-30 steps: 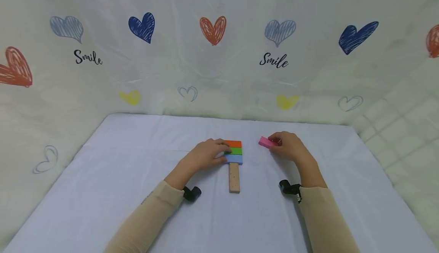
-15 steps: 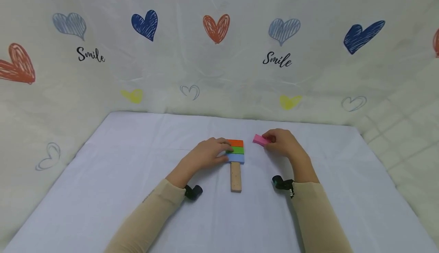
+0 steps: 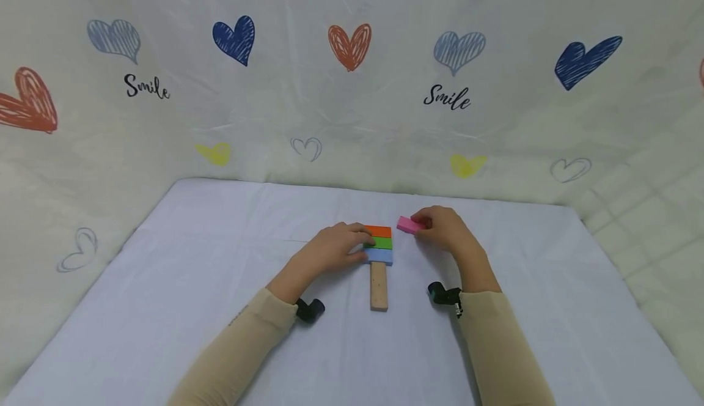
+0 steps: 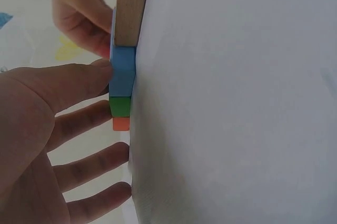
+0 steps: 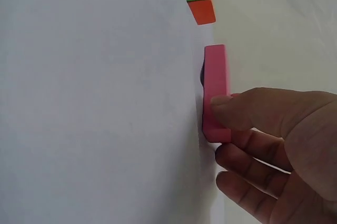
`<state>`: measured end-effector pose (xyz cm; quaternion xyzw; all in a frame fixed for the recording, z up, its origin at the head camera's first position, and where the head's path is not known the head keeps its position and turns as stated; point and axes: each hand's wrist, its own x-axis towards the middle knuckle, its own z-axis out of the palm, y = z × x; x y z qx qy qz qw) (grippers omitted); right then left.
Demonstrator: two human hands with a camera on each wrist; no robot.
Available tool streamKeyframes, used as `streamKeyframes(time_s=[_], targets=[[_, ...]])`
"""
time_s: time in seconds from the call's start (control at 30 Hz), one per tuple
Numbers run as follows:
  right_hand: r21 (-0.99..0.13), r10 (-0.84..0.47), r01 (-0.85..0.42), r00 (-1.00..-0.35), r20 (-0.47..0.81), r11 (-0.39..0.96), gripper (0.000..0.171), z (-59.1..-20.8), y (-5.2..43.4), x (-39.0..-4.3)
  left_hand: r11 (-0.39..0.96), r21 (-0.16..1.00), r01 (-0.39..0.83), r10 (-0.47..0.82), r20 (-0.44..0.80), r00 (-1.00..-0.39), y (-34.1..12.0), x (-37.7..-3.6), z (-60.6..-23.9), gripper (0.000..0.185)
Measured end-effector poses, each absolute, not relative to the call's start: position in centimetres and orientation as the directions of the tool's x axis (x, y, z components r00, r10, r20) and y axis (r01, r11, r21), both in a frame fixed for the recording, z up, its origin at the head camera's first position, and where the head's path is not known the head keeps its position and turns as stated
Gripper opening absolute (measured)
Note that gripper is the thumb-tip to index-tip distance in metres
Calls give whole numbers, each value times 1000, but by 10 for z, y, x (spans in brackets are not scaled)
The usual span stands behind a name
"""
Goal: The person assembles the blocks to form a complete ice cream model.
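On the white tabletop, an orange block [image 3: 381, 231], a green block [image 3: 382, 243] and a blue block [image 3: 382, 257] lie flat side by side. Below the blue one, a plain wooden block [image 3: 379, 287] points toward the person. The left hand [image 3: 337, 247] rests at the left ends of the coloured blocks; its thumb touches the blue block, a finger reaches the green one, and the fingers are fairly straight. Between thumb and fingers, the right hand [image 3: 444, 230] pinches a pink block [image 5: 215, 74], slightly tilted, just right of the orange block and apart from it.
A white cloth [image 3: 247, 332] covers the table. Behind it hangs a pale curtain [image 3: 385, 118] printed with hearts and "Smile". A small black camera sits at the left wrist [image 3: 310, 311] and another at the right wrist [image 3: 442, 294].
The right hand has moved left with the pink block, bringing it closer to the orange block. The left hand stays at the coloured blocks, and the view has shifted slightly.
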<state>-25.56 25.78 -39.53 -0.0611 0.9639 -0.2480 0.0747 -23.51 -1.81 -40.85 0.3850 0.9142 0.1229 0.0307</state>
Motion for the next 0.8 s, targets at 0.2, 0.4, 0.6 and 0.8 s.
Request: streamKeyframes(time_s=[0.2, 0.4, 0.6, 0.8], targets=[[-474, -176, -119, -981, -78, 872, 33, -399, 255, -258, 681, 240, 692, 708, 27, -706, -17, -234, -407, 37], [-458, -196, -154, -980, -44, 876, 33, -401, 250, -258, 692, 227, 686, 702, 11, -712, -15, -235, -407, 38], [-452, -195, -156, -980, -40, 878, 33, -401, 246, -258, 691, 230, 686, 703, 10, -711, -16, -234, -407, 38], [-446, -201, -164, -979, -37, 880, 34, -403, 242, -261, 687, 236, 688, 705, 17, -709, -17, -236, -407, 37]])
